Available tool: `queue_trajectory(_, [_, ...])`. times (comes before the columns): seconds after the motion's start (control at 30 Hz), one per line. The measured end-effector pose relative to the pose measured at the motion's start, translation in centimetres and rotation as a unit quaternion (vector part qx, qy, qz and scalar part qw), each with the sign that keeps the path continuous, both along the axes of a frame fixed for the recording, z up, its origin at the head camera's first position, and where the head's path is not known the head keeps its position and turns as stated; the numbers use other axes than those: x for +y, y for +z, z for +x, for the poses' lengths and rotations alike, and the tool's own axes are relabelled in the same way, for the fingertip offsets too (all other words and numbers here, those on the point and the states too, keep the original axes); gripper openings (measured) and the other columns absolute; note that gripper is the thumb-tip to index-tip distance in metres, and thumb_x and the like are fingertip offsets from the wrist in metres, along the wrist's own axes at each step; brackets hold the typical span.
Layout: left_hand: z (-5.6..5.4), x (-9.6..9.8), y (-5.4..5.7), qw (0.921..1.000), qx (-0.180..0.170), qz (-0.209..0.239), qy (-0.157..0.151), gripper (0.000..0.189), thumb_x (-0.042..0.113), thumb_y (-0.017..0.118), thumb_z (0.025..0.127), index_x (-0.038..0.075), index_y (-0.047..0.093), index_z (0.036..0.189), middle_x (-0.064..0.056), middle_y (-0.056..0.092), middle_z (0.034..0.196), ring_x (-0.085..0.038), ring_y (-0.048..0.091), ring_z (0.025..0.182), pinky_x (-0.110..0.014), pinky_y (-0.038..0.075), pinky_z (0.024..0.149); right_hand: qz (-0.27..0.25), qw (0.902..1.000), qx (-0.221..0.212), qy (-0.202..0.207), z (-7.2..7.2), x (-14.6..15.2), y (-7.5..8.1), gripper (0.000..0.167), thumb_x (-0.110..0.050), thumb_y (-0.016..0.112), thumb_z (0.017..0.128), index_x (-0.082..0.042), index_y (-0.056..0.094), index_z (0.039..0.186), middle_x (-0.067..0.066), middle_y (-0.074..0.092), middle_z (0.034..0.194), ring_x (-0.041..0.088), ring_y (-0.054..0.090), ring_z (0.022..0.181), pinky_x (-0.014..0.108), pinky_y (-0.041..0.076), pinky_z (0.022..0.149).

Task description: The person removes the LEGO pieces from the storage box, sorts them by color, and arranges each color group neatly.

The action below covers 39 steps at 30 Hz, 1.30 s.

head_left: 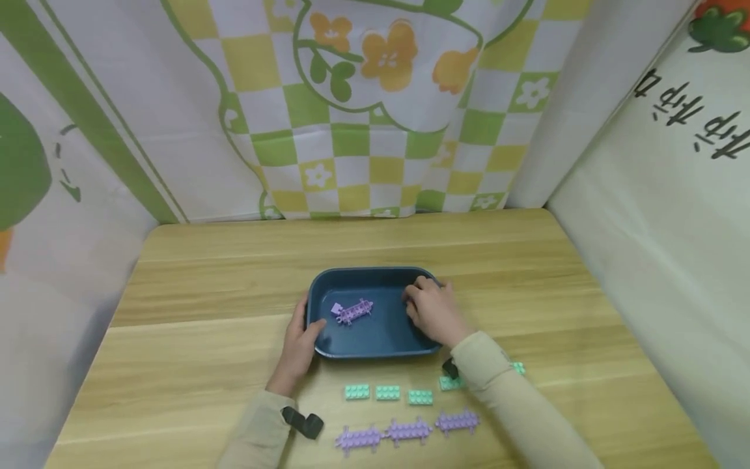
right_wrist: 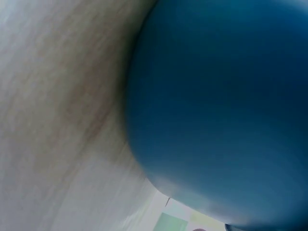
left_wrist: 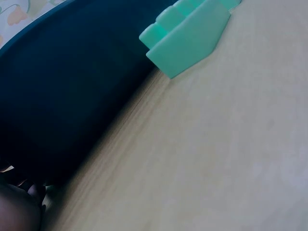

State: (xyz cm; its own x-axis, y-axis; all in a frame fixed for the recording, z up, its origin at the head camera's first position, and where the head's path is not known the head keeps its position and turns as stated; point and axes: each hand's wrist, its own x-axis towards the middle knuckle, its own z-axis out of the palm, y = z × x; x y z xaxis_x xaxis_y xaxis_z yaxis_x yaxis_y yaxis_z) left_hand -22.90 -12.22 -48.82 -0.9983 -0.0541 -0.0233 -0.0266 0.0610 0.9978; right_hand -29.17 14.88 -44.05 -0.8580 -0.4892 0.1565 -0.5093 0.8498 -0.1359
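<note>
A dark blue tray (head_left: 375, 352) sits on the table. My left hand (head_left: 299, 348) grips its left wall, the thumb over the rim. At the tray's right end, my right hand (head_left: 435, 312) reaches over the wall with bent fingers inside; whether they pinch anything is hidden. In the tray lies a purple studded toy piece (head_left: 355, 311) with side pegs and a small block at one end. Mint green toy bricks (head_left: 388, 393) stand in a row before the tray, some partly behind the right sleeve. Nearer are purple studded pieces (head_left: 408, 430) in another row.
The wooden table (head_left: 205, 280) has a patterned cloth (head_left: 375, 150) hanging at its back edge and white sheets (head_left: 656, 215) at the sides. A dark wrist strap (head_left: 303, 422) is on the left sleeve. In the left wrist view, a green brick (left_wrist: 192, 41) lies beside the tray.
</note>
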Motion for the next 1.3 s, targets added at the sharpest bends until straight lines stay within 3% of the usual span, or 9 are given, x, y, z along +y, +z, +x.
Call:
queue_trajectory(0.33, [-0.5,1.1,-0.1,0.9998,0.015,0.013,-0.007,0.064,0.004,0.049,0.095,0.002,0.023,0.153,-0.018,0.020,0.158,-0.033,0.017,0.145,-0.047,0.012,0.118,-0.070,0.9969,-0.034,-0.013,0.0,1.6,0.0,0.009,-0.009,0.059,0.093,-0.010,0.066,0.099,0.001,0.056,0.093,0.018,0.057,0.086,0.059,0.035,0.093])
queue_trajectory(0.47, [-0.5,1.2,-0.2,0.9998,0.014,0.015,-0.005,0.064,0.005,0.050,0.095,0.002,0.023,0.153,-0.019,0.020,0.158,-0.035,0.018,0.144,-0.048,0.014,0.117,-0.100,0.9940,-0.044,-0.008,0.2,1.9,0.1,0.008,-0.010,0.061,0.092,-0.009,0.065,0.099,0.001,0.055,0.093,0.018,0.057,0.087,0.059,0.033,0.094])
queue_trajectory(0.63, [-0.3,1.1,-0.2,0.9998,0.011,0.017,-0.005,0.065,0.005,0.051,0.094,0.001,0.023,0.152,-0.020,0.020,0.158,-0.037,0.018,0.144,-0.049,0.014,0.117,-0.126,0.9903,-0.058,-0.010,0.6,1.8,0.3,0.011,-0.008,0.069,0.088,-0.008,0.066,0.098,0.003,0.057,0.094,0.022,0.061,0.090,0.055,0.033,0.092])
queue_trajectory(0.77, [-0.2,0.9,-0.3,0.9999,0.005,0.014,-0.002,0.064,0.006,0.050,0.095,0.001,0.023,0.152,-0.020,0.021,0.157,-0.036,0.019,0.144,-0.049,0.014,0.117,-0.148,0.9866,-0.067,-0.018,0.7,1.6,0.4,0.022,-0.006,0.071,0.087,-0.004,0.064,0.108,0.007,0.063,0.101,0.025,0.062,0.095,0.051,0.036,0.088])
queue_trajectory(0.9, [0.0,0.6,-0.2,0.9999,0.004,0.015,0.001,0.063,0.005,0.049,0.095,0.001,0.023,0.152,-0.020,0.021,0.157,-0.036,0.018,0.144,-0.049,0.014,0.117,-0.174,0.9813,-0.079,-0.024,0.8,1.5,0.6,0.028,-0.007,0.071,0.087,-0.002,0.061,0.113,0.008,0.065,0.100,0.024,0.062,0.091,0.047,0.042,0.088])
queue_trajectory(1.03, [0.0,0.4,-0.2,0.9999,0.008,0.013,-0.001,0.062,0.005,0.048,0.096,0.000,0.022,0.152,-0.021,0.020,0.157,-0.037,0.017,0.145,-0.049,0.013,0.117,-0.197,0.9779,-0.070,-0.012,1.0,1.7,0.8,0.027,-0.007,0.069,0.089,-0.001,0.062,0.115,0.008,0.065,0.101,0.023,0.062,0.090,0.051,0.045,0.087])
queue_trajectory(1.17, [0.1,0.2,0.0,0.9999,0.010,0.009,0.002,0.062,0.006,0.048,0.096,0.003,0.023,0.153,-0.018,0.021,0.158,-0.035,0.017,0.145,-0.048,0.013,0.117,-0.203,0.9771,-0.063,-0.005,1.2,1.9,1.1,0.029,-0.014,0.064,0.094,-0.003,0.063,0.121,0.007,0.063,0.109,0.026,0.060,0.101,0.057,0.038,0.093])
queue_trajectory(1.3, [0.2,0.0,0.0,0.9999,0.010,0.006,0.007,0.061,0.007,0.049,0.096,0.006,0.026,0.153,-0.015,0.023,0.158,-0.032,0.018,0.145,-0.047,0.014,0.118,-0.194,0.9792,-0.061,0.000,1.5,2.0,1.4,0.031,-0.020,0.058,0.098,-0.007,0.063,0.126,0.004,0.059,0.104,0.023,0.056,0.095,0.051,0.038,0.090])
